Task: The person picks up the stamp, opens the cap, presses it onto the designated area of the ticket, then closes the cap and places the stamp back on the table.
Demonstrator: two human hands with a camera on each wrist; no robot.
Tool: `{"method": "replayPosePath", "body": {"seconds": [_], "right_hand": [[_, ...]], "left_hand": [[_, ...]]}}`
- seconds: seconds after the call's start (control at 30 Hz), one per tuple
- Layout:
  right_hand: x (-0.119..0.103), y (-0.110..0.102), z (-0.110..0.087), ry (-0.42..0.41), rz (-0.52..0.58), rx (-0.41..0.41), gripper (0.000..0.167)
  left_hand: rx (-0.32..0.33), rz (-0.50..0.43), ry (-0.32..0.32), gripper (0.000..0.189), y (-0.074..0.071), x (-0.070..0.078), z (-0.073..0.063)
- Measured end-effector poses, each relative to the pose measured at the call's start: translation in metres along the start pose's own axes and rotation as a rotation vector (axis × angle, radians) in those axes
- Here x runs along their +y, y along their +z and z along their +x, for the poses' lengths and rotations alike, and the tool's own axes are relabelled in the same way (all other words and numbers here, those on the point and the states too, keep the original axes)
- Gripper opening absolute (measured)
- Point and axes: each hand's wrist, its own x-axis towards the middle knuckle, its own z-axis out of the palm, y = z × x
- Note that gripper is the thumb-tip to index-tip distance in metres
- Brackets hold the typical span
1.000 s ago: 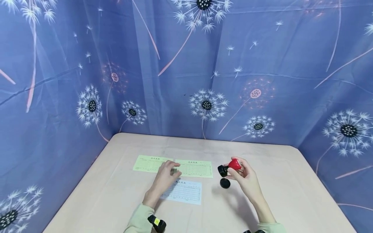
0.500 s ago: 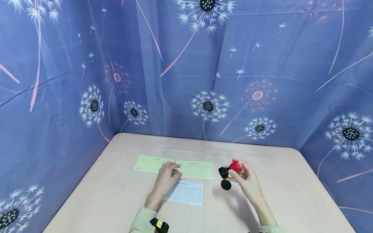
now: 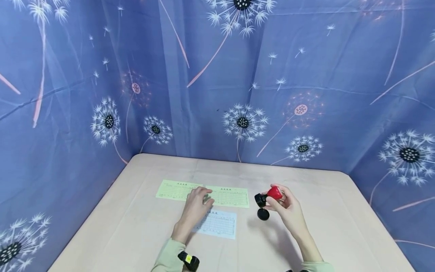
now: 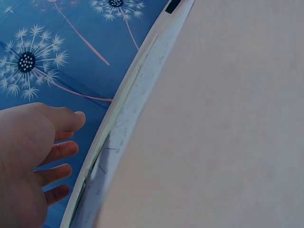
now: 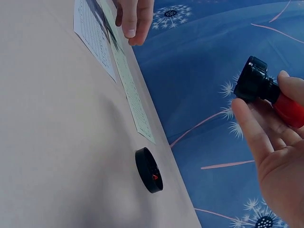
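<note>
My right hand [image 3: 289,211] holds a stamp by its red handle [image 3: 274,193], raised off the table. The black stamp head [image 5: 252,80] points left and is uncovered. Below it, a round black cap [image 3: 263,214] lies on the table; red shows inside it in the right wrist view. My left hand [image 3: 195,206] hovers over the slips with fingers loosely bent, holding nothing. Two green printed slips [image 3: 232,197] lie side by side at the back, the left green slip [image 3: 171,190] partly behind that hand. A pale blue printed slip [image 3: 219,225] lies in front, partly covered by the left hand.
A pale cloth-covered table [image 3: 136,223] bears everything. Blue curtains [image 3: 204,124] with dandelion prints stand behind it and at both sides. A black wrist device [image 3: 190,260] sits on the left sleeve.
My left hand has shifted very slightly to the right above the slips. The right hand keeps the stamp in nearly the same place over the cap.
</note>
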Motion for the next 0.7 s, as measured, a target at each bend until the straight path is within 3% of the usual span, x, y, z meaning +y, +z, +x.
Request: {"method": "replayPosePath", "body": {"seconds": [0.23,0.53,0.7], "right_hand": [[0.0001,-0.0010,0.0001,-0.006,0.011,-0.005,0.041],[0.0005,-0.0030,0.0003,-0.022,0.013,-0.027,0.042],[-0.0010,-0.0033,0.0001,-0.014,-0.001,-0.022,0.042]], "left_hand": [[-0.015,0.030,-0.006,0.035,0.0036,-0.0006,0.0010],[-0.027,-0.003,-0.042,0.036,0.0015,-0.0026,0.0003],[-0.028,0.028,-0.003,0.035,0.0002,-0.0033,0.0018]]}}
